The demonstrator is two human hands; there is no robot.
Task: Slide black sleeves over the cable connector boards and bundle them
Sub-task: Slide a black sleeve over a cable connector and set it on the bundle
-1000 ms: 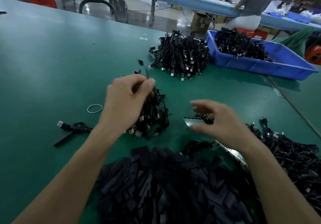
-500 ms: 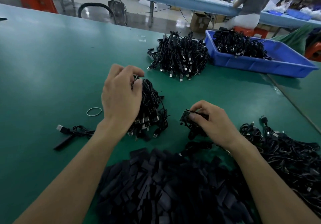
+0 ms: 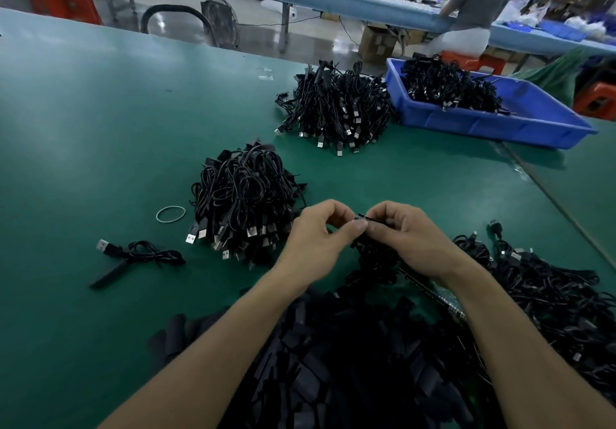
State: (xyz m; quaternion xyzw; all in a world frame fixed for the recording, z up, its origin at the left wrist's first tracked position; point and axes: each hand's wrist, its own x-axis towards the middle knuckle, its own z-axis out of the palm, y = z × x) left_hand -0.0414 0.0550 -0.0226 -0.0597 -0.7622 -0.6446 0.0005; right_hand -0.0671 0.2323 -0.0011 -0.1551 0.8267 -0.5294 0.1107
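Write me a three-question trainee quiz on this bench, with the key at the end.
1. True or false: the rubber band lies on the table, left of the near heap.
2. What does the bin hold? A) cables B) sleeves C) tape
3. Short answer: which hands pinch the small black piece?

Key: 1 true. 2 A. 3 both, the left hand and the right hand.
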